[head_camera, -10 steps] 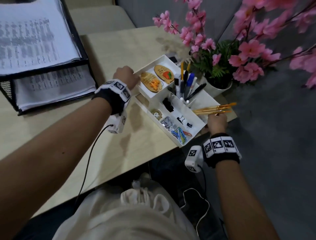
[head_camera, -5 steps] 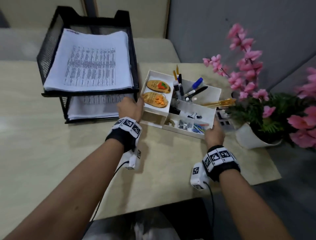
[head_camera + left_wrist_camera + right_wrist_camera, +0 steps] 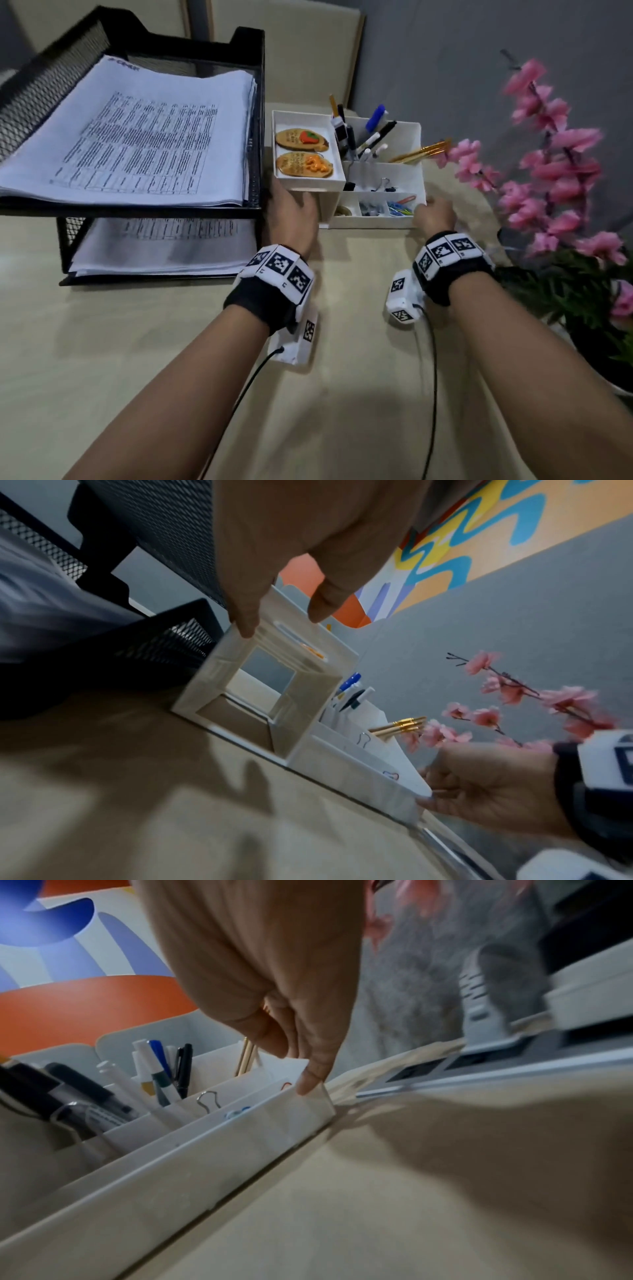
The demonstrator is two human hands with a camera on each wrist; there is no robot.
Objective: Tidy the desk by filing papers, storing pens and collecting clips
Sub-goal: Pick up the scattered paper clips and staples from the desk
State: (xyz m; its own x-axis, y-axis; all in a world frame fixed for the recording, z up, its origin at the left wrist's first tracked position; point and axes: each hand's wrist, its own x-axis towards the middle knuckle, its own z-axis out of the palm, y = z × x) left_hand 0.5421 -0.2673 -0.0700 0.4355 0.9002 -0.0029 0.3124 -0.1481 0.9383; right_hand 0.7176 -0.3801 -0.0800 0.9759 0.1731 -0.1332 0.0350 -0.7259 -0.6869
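**Both hands on the white organiser**

The white plastic compartmented desk organiser stands on the beige desk, just right of the black mesh two-tier paper tray (printed sheets fill both tiers). The left hand grips the organiser's left end, thumb and finger pinching its raised box. The right hand pinches its near right corner. Pens stand in the back compartment; coloured paper clips lie in the front one.

Bare worktop lies open in front of the white organizer. The mesh paper tray stands just beside its left side, seemingly touching; pink blossom branches crowd its right.
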